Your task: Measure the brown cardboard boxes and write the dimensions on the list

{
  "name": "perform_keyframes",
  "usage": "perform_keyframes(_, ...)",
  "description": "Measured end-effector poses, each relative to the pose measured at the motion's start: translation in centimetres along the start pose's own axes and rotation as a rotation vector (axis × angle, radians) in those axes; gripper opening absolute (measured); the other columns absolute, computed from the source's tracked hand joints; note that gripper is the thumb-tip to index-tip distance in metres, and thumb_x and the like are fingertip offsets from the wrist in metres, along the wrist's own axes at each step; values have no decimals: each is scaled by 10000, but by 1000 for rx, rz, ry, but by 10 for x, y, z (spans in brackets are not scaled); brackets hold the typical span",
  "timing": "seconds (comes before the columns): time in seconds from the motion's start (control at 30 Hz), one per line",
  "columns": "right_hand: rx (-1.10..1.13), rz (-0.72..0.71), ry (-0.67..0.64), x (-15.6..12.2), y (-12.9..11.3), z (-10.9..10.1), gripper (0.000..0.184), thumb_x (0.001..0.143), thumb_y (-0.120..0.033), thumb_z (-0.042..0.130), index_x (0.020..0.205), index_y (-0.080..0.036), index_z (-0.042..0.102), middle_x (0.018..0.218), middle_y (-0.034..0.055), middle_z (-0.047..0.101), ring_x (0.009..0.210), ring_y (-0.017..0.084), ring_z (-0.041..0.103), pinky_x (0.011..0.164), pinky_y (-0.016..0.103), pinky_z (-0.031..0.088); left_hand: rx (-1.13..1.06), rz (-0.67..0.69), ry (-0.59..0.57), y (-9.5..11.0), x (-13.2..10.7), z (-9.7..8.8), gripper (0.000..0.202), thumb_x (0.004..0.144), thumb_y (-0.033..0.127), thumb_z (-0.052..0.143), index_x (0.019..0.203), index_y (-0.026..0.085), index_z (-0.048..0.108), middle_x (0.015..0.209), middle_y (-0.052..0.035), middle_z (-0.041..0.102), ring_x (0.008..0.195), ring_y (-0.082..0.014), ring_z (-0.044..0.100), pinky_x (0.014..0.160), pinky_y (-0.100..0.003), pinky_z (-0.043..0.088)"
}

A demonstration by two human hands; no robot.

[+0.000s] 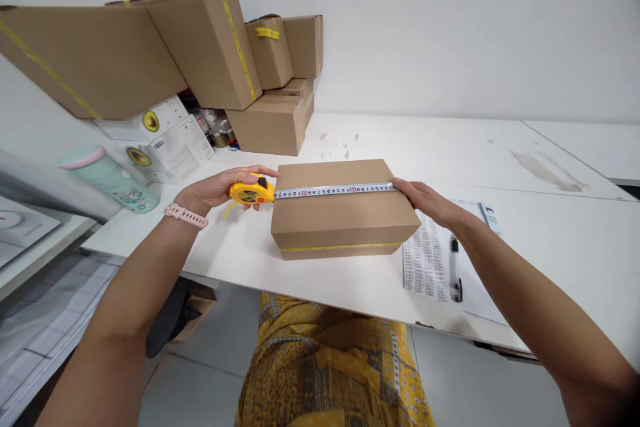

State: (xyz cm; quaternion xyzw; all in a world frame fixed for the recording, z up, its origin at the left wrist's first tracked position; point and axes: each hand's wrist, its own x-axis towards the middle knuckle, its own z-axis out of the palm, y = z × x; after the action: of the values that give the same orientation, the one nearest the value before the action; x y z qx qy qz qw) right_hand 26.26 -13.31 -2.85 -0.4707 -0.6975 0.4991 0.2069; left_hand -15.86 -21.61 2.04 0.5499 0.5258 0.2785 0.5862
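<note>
A closed brown cardboard box (340, 217) lies on the white table in front of me, a yellow band running along its near side. Beside its left end, my left hand (233, 187) grips the yellow case of a tape measure (253, 191), the index finger stretched toward the box's corner. The metal blade (333, 191) is drawn out across the box top, its numbers facing up. At the box's right edge, the fingers of my right hand (420, 197) press the blade's end; the fingertips are partly hidden.
Printed sheets (427, 260) and a black marker (455, 267) lie right of the box. Several cardboard boxes (200, 47) are stacked at the back left, above white cartons (165, 137) with avocado pictures. A mint-green bottle (115, 180) stands near the table's left edge.
</note>
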Motion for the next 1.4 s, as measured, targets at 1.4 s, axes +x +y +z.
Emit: perform_keyframes(1.4, -354, -382, -54, 115, -46, 23, 378, 895, -544, 513, 757, -199, 585, 775, 19, 579, 746, 176, 504, 734, 321, 403, -1117, 101, 26, -18, -44, 310, 490, 746, 488, 800, 1060, 191, 570, 1089, -63, 592, 745, -175, 696, 745, -391, 596)
